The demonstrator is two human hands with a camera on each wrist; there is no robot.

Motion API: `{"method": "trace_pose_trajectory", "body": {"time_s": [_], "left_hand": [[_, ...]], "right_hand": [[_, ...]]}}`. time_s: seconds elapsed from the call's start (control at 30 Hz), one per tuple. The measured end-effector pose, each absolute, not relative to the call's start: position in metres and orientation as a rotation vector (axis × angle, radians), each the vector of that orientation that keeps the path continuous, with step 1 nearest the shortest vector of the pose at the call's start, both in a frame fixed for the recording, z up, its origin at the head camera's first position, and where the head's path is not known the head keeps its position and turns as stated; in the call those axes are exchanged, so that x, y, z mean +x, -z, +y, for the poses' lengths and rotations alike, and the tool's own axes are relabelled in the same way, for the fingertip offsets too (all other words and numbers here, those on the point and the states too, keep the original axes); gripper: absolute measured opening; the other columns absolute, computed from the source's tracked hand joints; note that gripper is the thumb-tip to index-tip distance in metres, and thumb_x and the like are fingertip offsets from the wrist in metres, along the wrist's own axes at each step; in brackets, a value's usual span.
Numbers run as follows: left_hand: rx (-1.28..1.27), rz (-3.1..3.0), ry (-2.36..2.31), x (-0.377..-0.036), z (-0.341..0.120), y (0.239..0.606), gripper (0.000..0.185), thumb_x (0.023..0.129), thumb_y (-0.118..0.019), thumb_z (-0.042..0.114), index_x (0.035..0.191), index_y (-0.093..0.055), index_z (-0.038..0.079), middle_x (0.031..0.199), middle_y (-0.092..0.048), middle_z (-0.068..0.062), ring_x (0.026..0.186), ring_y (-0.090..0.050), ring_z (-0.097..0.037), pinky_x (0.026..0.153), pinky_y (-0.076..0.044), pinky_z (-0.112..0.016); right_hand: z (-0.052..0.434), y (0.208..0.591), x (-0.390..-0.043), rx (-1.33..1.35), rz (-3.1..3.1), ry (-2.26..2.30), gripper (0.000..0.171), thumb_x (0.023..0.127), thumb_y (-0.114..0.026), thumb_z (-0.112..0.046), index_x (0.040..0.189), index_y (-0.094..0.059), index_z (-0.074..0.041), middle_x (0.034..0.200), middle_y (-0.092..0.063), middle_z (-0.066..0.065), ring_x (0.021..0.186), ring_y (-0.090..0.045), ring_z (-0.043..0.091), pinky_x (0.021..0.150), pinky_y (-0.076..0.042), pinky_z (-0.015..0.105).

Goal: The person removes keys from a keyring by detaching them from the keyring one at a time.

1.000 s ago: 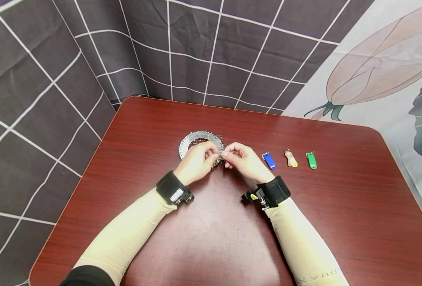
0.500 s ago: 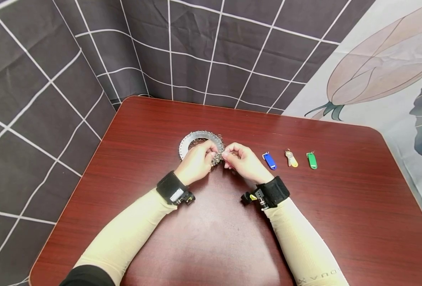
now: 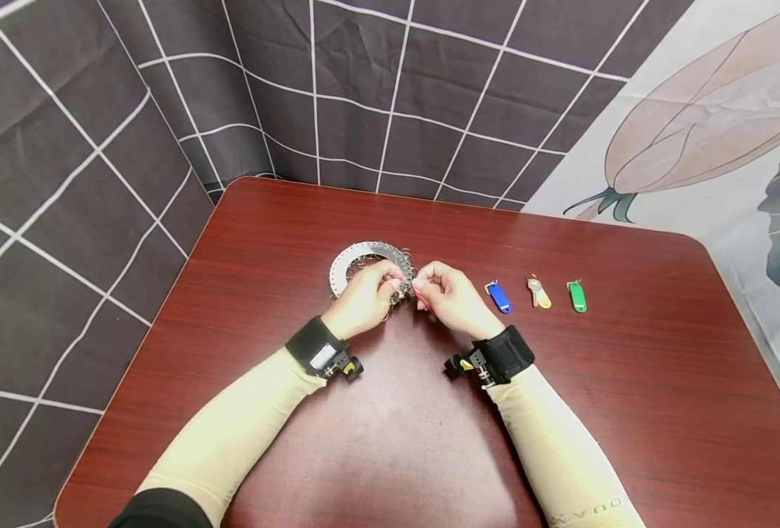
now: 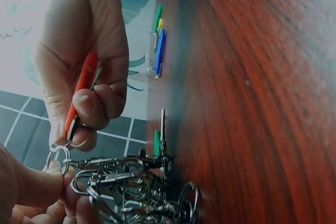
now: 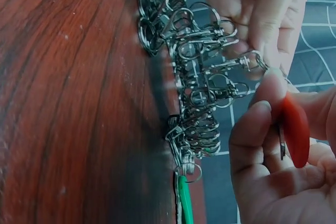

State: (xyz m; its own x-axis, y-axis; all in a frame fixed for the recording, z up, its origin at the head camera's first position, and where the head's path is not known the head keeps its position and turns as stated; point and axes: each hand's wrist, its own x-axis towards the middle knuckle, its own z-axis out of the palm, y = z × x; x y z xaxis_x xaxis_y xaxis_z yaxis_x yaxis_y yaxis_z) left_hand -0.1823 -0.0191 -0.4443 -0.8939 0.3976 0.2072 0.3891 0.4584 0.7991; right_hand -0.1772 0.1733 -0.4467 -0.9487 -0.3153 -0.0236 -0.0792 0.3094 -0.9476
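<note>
A round metal holder [image 3: 353, 258] carrying many silver snap clips [image 5: 195, 80] lies on the red-brown table [image 3: 390, 440]. My left hand [image 3: 395, 283] pinches one clip's small ring [image 4: 58, 157] at the holder's right side. My right hand [image 3: 424, 284] grips a red key tag [image 5: 295, 129] with curled fingers and holds its end against that ring; the red key tag [image 4: 80, 100] also shows in the left wrist view. A green tag [image 5: 184, 199] hangs from another clip on the holder.
To the right of my hands, a blue key tag [image 3: 498, 298], a key with a yellow tag [image 3: 538, 293] and a green key tag [image 3: 577, 296] lie in a row. A dark checked cloth [image 3: 66, 183] hangs behind and to the left.
Both hands stay at the holder's right side with only small finger shifts. A sliver of the red tag now shows under my right fingers.
</note>
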Motion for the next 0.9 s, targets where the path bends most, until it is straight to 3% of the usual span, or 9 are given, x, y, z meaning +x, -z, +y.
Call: {"method": "trace_pose_trajectory", "body": {"time_s": [0.4,0.53,0.7,0.8,0.9], "left_hand": [[0.748,2.682,-1.410,-0.184,-0.018,0.445,0.012,0.091,-0.059,0.007,0.100,-0.066,0.004,0.083,-0.063,-0.001,0.075,-0.059,-0.012,0.070,-0.050,-0.025],[0.739,2.696,-1.379,-0.184,-0.018,0.446,0.009,0.088,-0.059,0.006,0.096,-0.064,0.007,0.079,-0.061,0.001,0.073,-0.057,-0.012,0.068,-0.048,-0.025],[0.689,2.749,-1.381,-0.183,-0.019,0.446,0.009,0.088,-0.058,0.004,0.091,-0.063,0.011,0.077,-0.059,0.002,0.071,-0.056,-0.011,0.065,-0.047,-0.026],[0.674,2.758,-1.404,-0.182,-0.020,0.446,0.008,0.088,-0.059,0.004,0.091,-0.063,0.011,0.076,-0.059,0.002,0.071,-0.056,-0.011,0.066,-0.047,-0.026],[0.663,2.749,-1.423,-0.182,-0.020,0.446,0.006,0.088,-0.060,0.005,0.091,-0.063,0.009,0.077,-0.060,0.001,0.072,-0.057,-0.011,0.067,-0.048,-0.026]], "right_hand": [[0.169,0.451,-0.178,-0.356,2.420,1.783,0.008,0.098,-0.055,-0.009,0.094,-0.054,-0.002,0.068,-0.055,0.008,0.061,-0.050,0.041,0.045,-0.041,0.024],[0.165,0.440,-0.174,-0.405,2.410,1.741,0.008,0.098,-0.053,-0.005,0.097,-0.055,0.003,0.068,-0.054,0.017,0.061,-0.050,0.039,0.048,-0.040,0.023],[0.167,0.444,-0.176,-0.446,2.492,1.609,0.016,0.098,-0.058,-0.015,0.097,-0.060,0.000,0.066,-0.058,0.016,0.059,-0.053,0.041,0.047,-0.042,0.024],[0.169,0.441,-0.175,-0.433,2.502,1.608,0.017,0.095,-0.063,-0.020,0.095,-0.063,-0.004,0.065,-0.061,0.012,0.057,-0.055,0.041,0.046,-0.046,0.031],[0.170,0.441,-0.175,-0.420,2.474,1.652,0.015,0.094,-0.065,-0.021,0.094,-0.064,-0.006,0.065,-0.062,0.017,0.055,-0.055,0.043,0.045,-0.047,0.037]]}}
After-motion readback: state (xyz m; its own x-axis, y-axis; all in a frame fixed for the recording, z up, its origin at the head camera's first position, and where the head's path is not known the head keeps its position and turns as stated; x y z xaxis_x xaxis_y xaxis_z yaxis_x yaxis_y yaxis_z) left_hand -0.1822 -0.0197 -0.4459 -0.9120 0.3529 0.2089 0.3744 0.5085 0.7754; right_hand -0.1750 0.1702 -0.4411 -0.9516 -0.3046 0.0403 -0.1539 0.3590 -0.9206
